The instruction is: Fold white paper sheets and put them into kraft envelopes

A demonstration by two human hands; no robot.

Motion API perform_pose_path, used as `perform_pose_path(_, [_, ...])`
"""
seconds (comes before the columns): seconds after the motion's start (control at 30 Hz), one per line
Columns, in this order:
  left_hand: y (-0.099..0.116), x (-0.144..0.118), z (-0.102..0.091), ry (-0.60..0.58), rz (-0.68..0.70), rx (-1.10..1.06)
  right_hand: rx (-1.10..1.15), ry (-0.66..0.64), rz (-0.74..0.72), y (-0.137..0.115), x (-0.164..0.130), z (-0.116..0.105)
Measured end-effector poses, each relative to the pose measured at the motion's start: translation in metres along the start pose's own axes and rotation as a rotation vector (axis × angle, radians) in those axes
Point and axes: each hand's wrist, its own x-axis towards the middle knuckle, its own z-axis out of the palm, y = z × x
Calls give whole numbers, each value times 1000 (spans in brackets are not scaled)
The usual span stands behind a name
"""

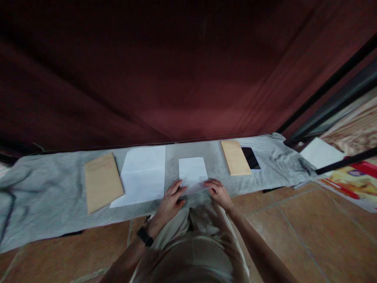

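A small folded white paper [193, 173] lies on the grey cloth [53, 196] straight ahead of me. My left hand [171, 200] rests at its near left corner with the fingers spread and pressing on the paper's lower edge. My right hand [217, 189] touches the near right corner with curled fingers. A black band sits on my left wrist. The near edge of the paper looks slightly lifted or creased between both hands.
A larger white sheet [143, 175] and a brown envelope [101, 181] lie to the left. To the right are a second brown envelope [235, 157] and a dark phone [251, 158]. Another white sheet [321, 153] lies far right. A dark red curtain hangs behind; the floor is tiled.
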Motion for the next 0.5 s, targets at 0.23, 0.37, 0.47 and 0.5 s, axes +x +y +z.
perform_pose_path(0.23, [-23, 27, 4, 59, 7, 61, 56, -34, 95, -2, 13, -7])
perform_pose_path(0.37, [-21, 44, 2, 113, -67, 33, 55, 18, 161, -3, 24, -6])
perform_pose_path(0.47, [-16, 56, 1, 127, -198, 48, 46, 79, 230, -4, 34, -3])
perform_pose_path(0.5, [-15, 60, 1, 125, -248, 53, 47, 89, 252, -4, 37, -2])
